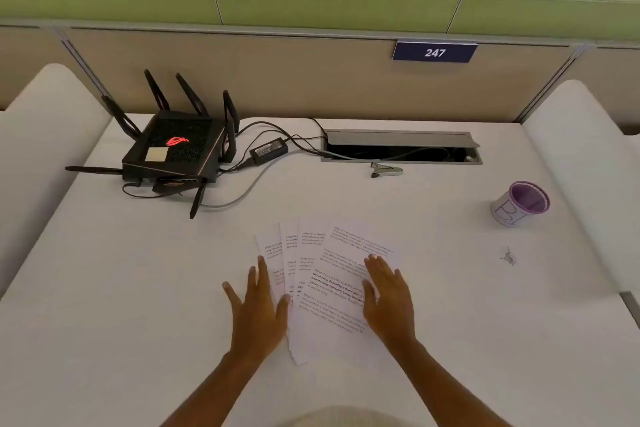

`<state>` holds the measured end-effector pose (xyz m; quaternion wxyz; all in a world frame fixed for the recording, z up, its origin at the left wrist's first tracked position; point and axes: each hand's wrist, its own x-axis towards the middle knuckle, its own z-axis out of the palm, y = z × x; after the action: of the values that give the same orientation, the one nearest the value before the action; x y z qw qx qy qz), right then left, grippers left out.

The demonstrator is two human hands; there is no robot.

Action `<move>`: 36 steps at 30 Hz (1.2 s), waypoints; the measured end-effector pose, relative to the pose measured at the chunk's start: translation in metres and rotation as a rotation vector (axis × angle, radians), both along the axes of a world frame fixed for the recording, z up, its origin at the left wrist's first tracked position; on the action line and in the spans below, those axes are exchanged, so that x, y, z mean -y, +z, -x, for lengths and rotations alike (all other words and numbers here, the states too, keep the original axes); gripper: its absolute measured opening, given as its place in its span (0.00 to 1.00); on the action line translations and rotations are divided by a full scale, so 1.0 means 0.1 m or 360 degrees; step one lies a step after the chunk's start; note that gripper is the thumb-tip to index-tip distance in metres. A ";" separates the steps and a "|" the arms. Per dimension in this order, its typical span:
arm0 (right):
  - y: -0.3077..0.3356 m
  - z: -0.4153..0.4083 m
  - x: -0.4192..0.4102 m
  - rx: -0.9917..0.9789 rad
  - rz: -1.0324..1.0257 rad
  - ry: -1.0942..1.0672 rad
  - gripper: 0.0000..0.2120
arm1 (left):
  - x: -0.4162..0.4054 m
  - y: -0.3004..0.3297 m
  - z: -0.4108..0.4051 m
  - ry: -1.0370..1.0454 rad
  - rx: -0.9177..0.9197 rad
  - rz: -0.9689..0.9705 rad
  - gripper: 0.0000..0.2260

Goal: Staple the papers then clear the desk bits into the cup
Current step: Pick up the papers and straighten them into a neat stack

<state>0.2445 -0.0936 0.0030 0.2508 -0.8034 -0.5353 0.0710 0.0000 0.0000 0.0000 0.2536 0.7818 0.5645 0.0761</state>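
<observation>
Several printed sheets of paper (332,274) lie fanned out on the white desk in front of me. My left hand (258,308) rests flat on the fan's left edge, fingers spread. My right hand (389,295) lies flat on the top sheet at the right, fingers apart. Neither hand holds anything. A small dark stapler (386,170) sits at the back of the desk, just in front of the cable slot. A white cup with a purple rim (521,204) stands tilted-looking at the far right. A little cluster of small bits (508,256) lies on the desk below the cup.
A black router with antennas (173,152) and a power brick (268,150) with cables occupy the back left. An open grey cable slot (401,147) runs along the back. White padded side dividers (585,184) flank the desk. A partition bears a "247" sign (434,52).
</observation>
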 end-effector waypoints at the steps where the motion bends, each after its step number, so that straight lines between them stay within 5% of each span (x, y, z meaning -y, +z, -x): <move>1: -0.01 -0.02 -0.04 -0.0088 -0.0137 -0.0120 0.20 | -0.07 0.04 0.02 0.0091 0.0079 -0.0016 0.39; 5: 0.11 0.02 -0.12 -0.0271 -0.0077 -0.0574 0.16 | -0.36 0.12 0.08 0.0352 0.0218 -0.0018 0.37; 11: -0.06 0.14 -0.05 -0.0175 0.0416 -0.0503 0.49 | -0.64 -0.01 0.08 0.0249 0.0052 0.0229 0.47; 15: -0.18 0.21 -0.05 -0.0209 0.0619 -0.0431 0.59 | -0.76 -0.11 0.01 0.0120 -0.0007 0.0336 0.51; 23: -0.16 0.24 -0.16 -0.0238 0.0625 -0.0192 0.60 | -0.83 -0.06 -0.08 -0.0001 0.0078 0.0349 0.55; 36: -0.22 0.27 -0.26 -0.0302 0.0632 0.0169 0.55 | -0.63 0.11 -0.35 0.0369 0.0912 0.0559 0.51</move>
<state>0.2173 -0.0676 -0.0190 0.1330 -0.7974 -0.5264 0.2635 0.0350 0.0627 0.0105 0.5219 0.6039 0.5599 0.2222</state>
